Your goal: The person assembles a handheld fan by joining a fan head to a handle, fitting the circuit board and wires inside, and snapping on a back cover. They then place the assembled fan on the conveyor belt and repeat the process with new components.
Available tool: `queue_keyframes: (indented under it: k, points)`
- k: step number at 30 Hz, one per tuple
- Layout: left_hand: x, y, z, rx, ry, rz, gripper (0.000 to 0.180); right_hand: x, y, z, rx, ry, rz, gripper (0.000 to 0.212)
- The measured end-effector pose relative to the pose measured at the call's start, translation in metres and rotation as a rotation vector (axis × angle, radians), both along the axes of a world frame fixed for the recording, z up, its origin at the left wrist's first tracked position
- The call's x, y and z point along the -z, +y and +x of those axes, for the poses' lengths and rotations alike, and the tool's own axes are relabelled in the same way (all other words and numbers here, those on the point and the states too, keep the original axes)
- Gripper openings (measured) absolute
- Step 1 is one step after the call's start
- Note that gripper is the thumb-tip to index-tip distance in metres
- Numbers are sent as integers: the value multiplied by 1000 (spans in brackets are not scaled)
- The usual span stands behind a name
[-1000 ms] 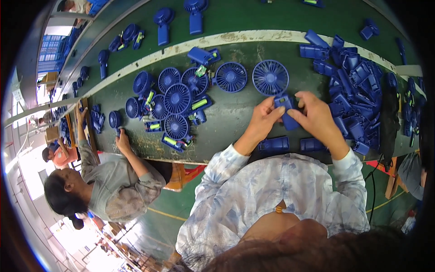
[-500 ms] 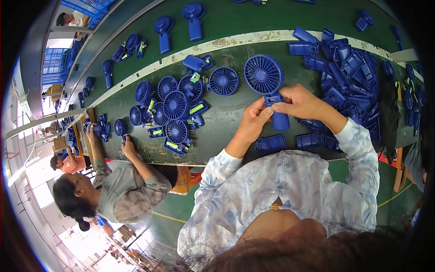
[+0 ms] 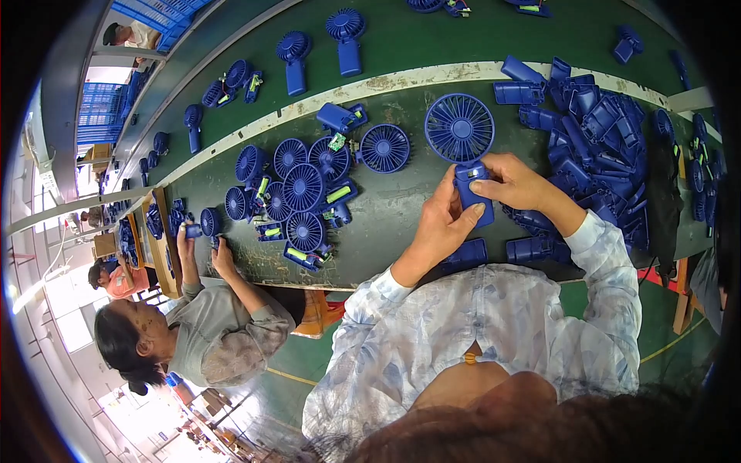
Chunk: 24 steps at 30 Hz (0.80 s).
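Both hands hold one blue handheld fan (image 3: 460, 130), its round grille pointing away from me and its handle toward me. My left hand (image 3: 444, 220) grips the handle's left side, with the thumb on the lower front. My right hand (image 3: 509, 181) closes on the handle's right side, its thumb pressed near a small opening below the grille. Just under the fan's lower end lies a blue handle shell (image 3: 467, 253), partly covered by my left hand. More shells (image 3: 536, 248) lie to its right.
A large heap of blue shells (image 3: 598, 131) covers the bench's right side. Left of my hands lies a cluster of opened fans (image 3: 303, 187) with green-yellow batteries. Beyond a pale divider strip (image 3: 386, 81), finished-looking fans (image 3: 344, 38) lie on green belt. A co-worker (image 3: 208, 332) sits at left, handling fan parts.
The fan has turned so its grille and handle face me more squarely. My left thumb has slid lower on the handle. The co-worker's far hand has come closer to their other hand.
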<state>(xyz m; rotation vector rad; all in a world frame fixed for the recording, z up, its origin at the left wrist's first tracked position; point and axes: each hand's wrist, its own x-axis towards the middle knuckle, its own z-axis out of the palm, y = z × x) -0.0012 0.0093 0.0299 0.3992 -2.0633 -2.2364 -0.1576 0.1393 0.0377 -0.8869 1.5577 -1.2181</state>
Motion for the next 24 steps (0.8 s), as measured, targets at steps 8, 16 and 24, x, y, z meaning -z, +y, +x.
queue_keyframes:
  k: [8, 16, 24]
  points:
    - [-10, -17, -10, 138, 23, 655, 60, 16, -9, -6, 122, -366, -76, 35]
    - [-14, -24, -38, 151, 4, 604, 52, -1, -23, -17, 244, -296, -58, 43]
    - [2, -37, -71, -62, 99, 550, 68, -10, -63, -34, 303, -354, -4, 38]
